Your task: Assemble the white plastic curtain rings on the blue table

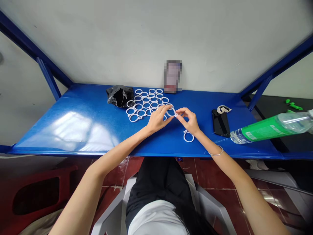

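A mesh of several linked white plastic rings (146,103) lies on the blue table (80,124). At its right edge my left hand (158,118) and my right hand (189,121) both pinch one white ring (171,112), held just off the table against the mesh. A single loose white ring (188,136) lies on the table just under my right wrist. My fingers are closed around the held ring.
A crumpled black plastic bag (119,95) sits left of the rings. A black phone (220,123) with a white clip (223,109) lies to the right. A green-labelled bottle (269,128) juts in from the right. A small card (173,76) leans on the wall.
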`<state>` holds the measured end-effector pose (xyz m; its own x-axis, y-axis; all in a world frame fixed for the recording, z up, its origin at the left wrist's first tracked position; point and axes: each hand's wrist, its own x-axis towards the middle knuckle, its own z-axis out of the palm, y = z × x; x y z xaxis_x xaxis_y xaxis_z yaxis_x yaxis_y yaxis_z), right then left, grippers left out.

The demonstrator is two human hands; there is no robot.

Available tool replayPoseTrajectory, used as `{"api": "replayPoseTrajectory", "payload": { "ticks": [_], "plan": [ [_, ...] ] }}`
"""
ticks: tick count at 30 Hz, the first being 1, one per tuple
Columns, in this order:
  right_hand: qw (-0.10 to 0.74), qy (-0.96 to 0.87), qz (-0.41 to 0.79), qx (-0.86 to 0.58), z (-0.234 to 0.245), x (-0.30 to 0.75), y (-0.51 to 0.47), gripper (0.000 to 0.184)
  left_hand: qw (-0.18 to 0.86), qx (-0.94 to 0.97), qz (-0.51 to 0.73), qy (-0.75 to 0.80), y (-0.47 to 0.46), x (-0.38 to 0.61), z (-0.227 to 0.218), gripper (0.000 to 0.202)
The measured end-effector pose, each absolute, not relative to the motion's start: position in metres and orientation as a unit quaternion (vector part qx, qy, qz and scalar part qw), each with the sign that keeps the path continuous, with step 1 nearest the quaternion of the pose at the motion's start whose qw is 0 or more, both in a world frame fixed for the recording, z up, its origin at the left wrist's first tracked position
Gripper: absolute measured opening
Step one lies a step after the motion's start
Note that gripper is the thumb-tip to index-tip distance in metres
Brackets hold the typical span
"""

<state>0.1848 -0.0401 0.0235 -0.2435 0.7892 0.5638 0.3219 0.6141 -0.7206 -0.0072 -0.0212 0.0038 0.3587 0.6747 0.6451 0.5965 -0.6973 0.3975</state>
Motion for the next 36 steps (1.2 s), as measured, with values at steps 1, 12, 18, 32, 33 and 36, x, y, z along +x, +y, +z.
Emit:
{"api": "replayPoseTrajectory", "payload": {
  "ticks": [1,12,18,32,33,36],
  "plan": [
    [0.487,-0.742,0.264,-0.378,0.023,0.1851,-0.0394,0.021,0.043,0.822,0.415,0.387,-0.0213,-0.0073,0.0037,0.037],
    [0.435,-0.619,0.521,-0.395,0.0212,0.1859,-0.0304,0.045,0.009,0.844,0.406,0.351,-0.0192,-0.0087,0.0014,0.035],
    [0.38,-0.585,0.602,-0.388,0.0206,0.1838,-0.0302,0.045,0.025,0.849,0.386,0.359,-0.0179,-0.0089,-0.0005,0.034],
    [0.466,-0.745,0.212,-0.427,0.022,0.1846,-0.0356,0.029,0.12,0.824,0.439,0.337,-0.021,-0.0085,0.0079,0.039],
    [0.468,-0.758,0.169,-0.42,0.0231,0.185,-0.0361,0.027,0.123,0.822,0.442,0.336,-0.0205,-0.0085,0.0076,0.038],
    [0.464,-0.785,0.08,-0.404,0.0242,0.1867,-0.0357,0.022,0.126,0.821,0.445,0.335,-0.0189,-0.0086,0.0058,0.041]
  ]
}}
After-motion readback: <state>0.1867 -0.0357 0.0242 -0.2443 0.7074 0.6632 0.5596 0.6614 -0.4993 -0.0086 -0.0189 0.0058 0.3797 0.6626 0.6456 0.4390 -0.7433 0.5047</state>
